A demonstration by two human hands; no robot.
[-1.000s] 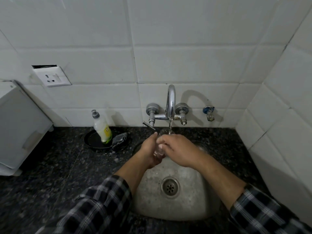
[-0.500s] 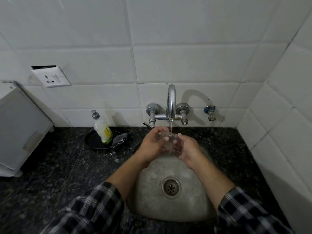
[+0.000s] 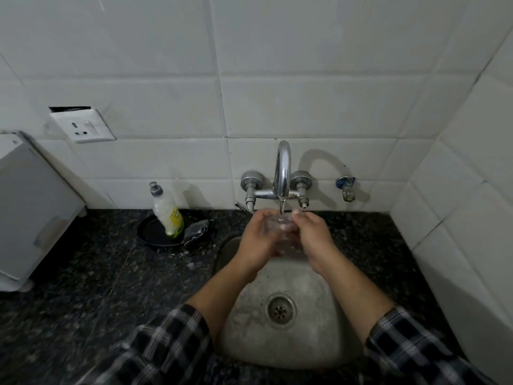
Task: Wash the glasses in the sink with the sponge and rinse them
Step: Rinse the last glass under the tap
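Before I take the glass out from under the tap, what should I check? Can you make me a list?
1. Water from the tap lands in the glass: ok.
2. Left hand and right hand both hold the glass: ok.
3. All the soap is rinsed off: cannot tell, because the glass is clear and blurred.
4. The drain is uncovered and no water is pooling in the sink: ok.
5. The sponge is out of the way on the counter, beside the soap bottle: ok.
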